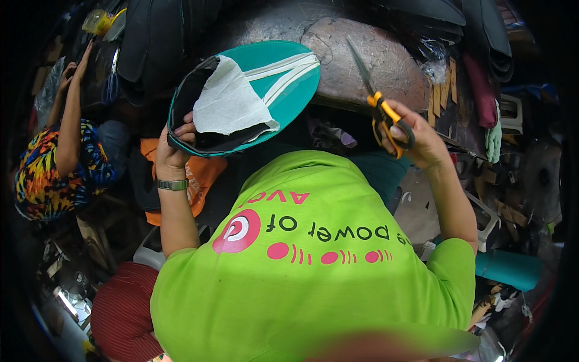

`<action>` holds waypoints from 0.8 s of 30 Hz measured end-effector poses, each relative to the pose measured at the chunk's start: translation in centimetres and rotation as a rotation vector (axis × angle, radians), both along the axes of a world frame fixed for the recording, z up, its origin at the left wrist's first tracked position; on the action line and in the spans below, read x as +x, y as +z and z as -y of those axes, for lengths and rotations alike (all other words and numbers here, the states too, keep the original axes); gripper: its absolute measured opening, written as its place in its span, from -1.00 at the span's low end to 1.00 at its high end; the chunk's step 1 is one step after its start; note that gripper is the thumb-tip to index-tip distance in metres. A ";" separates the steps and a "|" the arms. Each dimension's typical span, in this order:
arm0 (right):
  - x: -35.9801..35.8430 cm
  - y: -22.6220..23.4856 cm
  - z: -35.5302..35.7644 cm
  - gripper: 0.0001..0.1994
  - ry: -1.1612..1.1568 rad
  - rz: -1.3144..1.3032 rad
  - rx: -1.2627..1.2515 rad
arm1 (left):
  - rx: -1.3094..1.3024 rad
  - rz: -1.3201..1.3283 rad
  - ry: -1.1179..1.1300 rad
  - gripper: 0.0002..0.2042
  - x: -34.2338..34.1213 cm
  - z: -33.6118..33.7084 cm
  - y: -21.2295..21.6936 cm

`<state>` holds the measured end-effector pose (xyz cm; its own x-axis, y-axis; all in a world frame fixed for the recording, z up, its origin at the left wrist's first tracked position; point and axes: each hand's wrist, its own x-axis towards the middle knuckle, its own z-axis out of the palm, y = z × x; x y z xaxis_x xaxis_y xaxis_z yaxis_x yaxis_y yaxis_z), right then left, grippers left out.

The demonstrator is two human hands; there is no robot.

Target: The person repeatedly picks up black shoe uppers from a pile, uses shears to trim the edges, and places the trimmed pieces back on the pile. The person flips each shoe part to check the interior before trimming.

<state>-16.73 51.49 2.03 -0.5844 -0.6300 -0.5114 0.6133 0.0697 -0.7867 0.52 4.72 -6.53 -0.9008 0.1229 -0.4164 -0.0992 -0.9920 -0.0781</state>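
My left hand point(175, 145) grips the near-left rim of a teal sewn cover point(295, 99), its fingers curled over the edge inside. The cover is oval, with white stripes across its far right part and a dark inner side. A ragged whitish piece of cloth point(229, 105) lies across that dark opening. Raised at the right, my right hand point(425, 139) is closed around the orange and black handles of a pair of scissors point(383, 114). The blades point up and away to the left, apart from the cover. Some of the left fingers are hidden behind the rim.
Ahead is a worn brown workbench point(368, 60). Black padded pieces point(163, 48) hang at the far left, and others stand at the far right. A co-worker in a colourful shirt point(66, 169) sits at the left. A teal roll point(509, 269) lies at the right.
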 end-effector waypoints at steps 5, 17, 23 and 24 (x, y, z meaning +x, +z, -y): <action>1.7 -1.0 0.2 -0.20 0.133 0.159 -0.052 | 0.021 -0.003 -0.005 -0.78 0.0 0.2 -0.5; 1.7 -2.4 4.7 -0.40 0.075 -0.107 0.140 | -0.085 0.124 0.013 -0.75 -0.4 0.3 0.6; 2.6 -2.2 4.8 -0.43 0.004 0.071 -0.078 | -0.057 0.117 -0.004 -0.75 -0.4 0.4 0.6; 2.8 -2.2 4.9 -0.44 -0.015 0.094 -0.100 | -0.057 0.103 -0.012 -0.74 -0.4 0.5 0.5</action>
<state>-13.89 46.59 -0.17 -0.5461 -0.6722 -0.5000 0.6854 -0.0153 -0.7280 0.17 4.22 -6.00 -0.8515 0.1068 -0.5133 -0.1053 -0.9939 -0.0323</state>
